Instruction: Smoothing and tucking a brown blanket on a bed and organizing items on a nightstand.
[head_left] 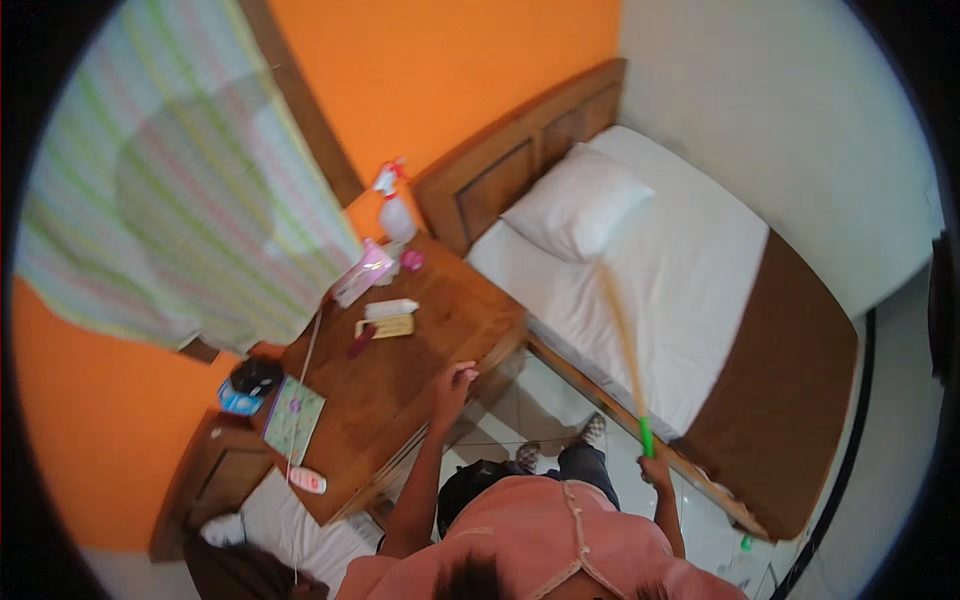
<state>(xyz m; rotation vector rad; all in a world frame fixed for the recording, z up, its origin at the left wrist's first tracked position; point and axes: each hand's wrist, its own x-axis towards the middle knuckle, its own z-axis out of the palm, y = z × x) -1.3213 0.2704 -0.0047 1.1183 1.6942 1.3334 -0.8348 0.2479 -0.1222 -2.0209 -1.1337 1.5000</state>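
Head view, right hand: your right hand (655, 472) is clamped around the green handle (647, 438) of a straw-coloured broom (624, 330).
Broom: angled over the white bed sheet (690, 290), blurred tip near the pillow (580, 205); contact, cannot tell.
Left hand: your left hand (455, 387) is slack, fingers loosely bent and parted, at the front edge of the wooden table (450, 300); contact, cannot tell.
Tabletop: spray bottle (396, 215) at the back, white tube (392, 309) mid-surface.
Bed foot: brown cover (780, 390).
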